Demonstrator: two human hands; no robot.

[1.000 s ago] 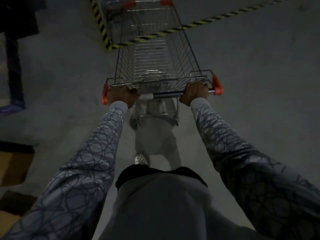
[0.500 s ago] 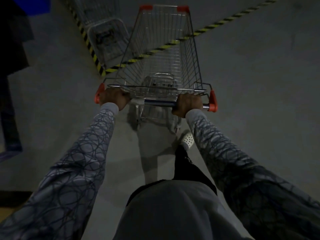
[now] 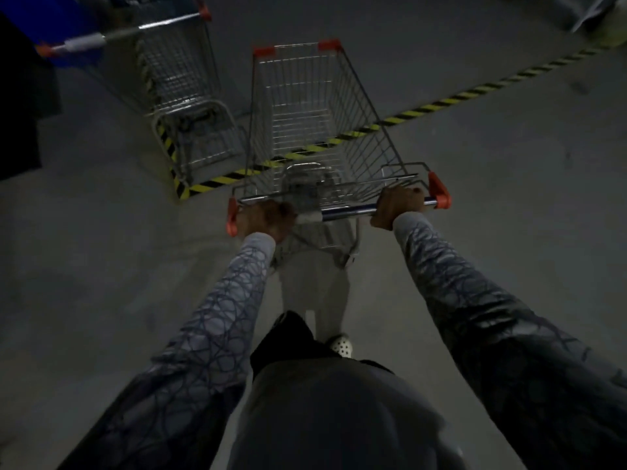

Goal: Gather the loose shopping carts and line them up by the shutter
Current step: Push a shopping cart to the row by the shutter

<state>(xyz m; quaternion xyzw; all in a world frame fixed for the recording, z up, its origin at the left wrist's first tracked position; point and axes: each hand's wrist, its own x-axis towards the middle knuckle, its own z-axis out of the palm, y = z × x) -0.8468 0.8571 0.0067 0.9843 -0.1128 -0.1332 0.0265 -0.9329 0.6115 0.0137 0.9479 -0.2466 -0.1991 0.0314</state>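
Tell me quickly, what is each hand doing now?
Left hand: closed around the metal handle bar of the silver wire shopping cart.
Right hand: closed around the same handle bar.

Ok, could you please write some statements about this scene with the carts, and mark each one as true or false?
1. The left hand and the right hand both grip the handle of the pushed cart. True.
2. The pushed cart is loaded with groceries. False: its basket is empty.
3. A second cart stands ahead on the left. True.
4. The floor tape is striped red and white. False: it is striped yellow and black.
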